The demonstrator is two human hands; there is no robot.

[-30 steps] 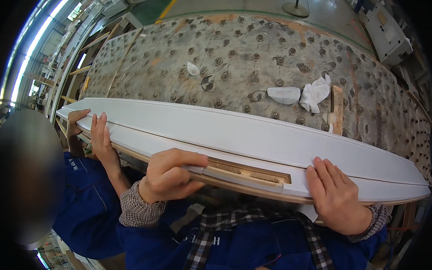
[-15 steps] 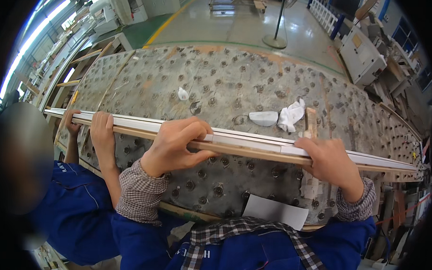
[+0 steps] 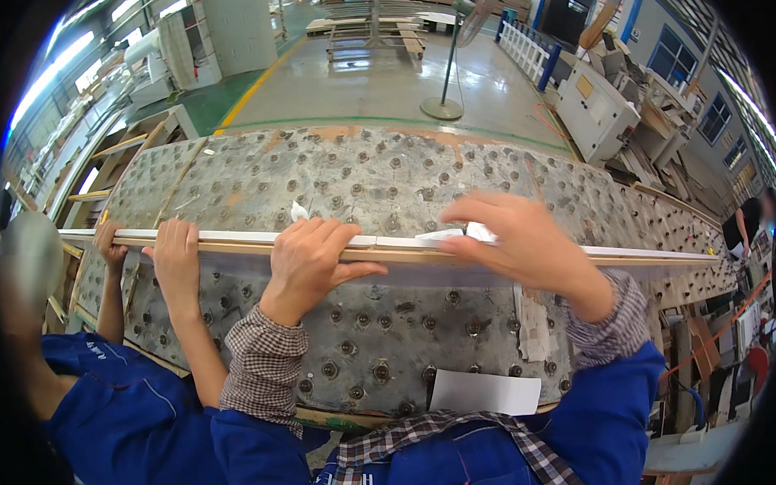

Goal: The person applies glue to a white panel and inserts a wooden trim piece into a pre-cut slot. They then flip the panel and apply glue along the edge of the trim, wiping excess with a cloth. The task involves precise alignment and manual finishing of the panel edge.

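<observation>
A long narrow board (image 3: 422, 256) with a white upper strip and a wood-coloured edge runs from left to right across the view. Below that edge, a pale greyish face of it shows. My left hand (image 3: 309, 258) is closed over the board left of the middle, fingers on top and thumb stretched along the near side. Above the strip, right of the middle, my right hand (image 3: 525, 240) has fingers and thumb apart in a C shape, with nothing seen in it. To the left, a co-worker's two hands (image 3: 178, 245) grip the same board.
Under the board lies a worn table (image 3: 339, 168) dotted with many small round ball-like fittings. A white sheet (image 3: 485, 393) lies at its near edge; crumpled white pieces (image 3: 299, 212) lie beyond the board. A standing fan (image 3: 444, 108) and a grey machine cabinet (image 3: 591, 108) stand farther off.
My right hand has let go of the board and risen, shifting left. The board has turned, so its greyish near face now shows. My left hand keeps its hold. The head view has tilted up.
</observation>
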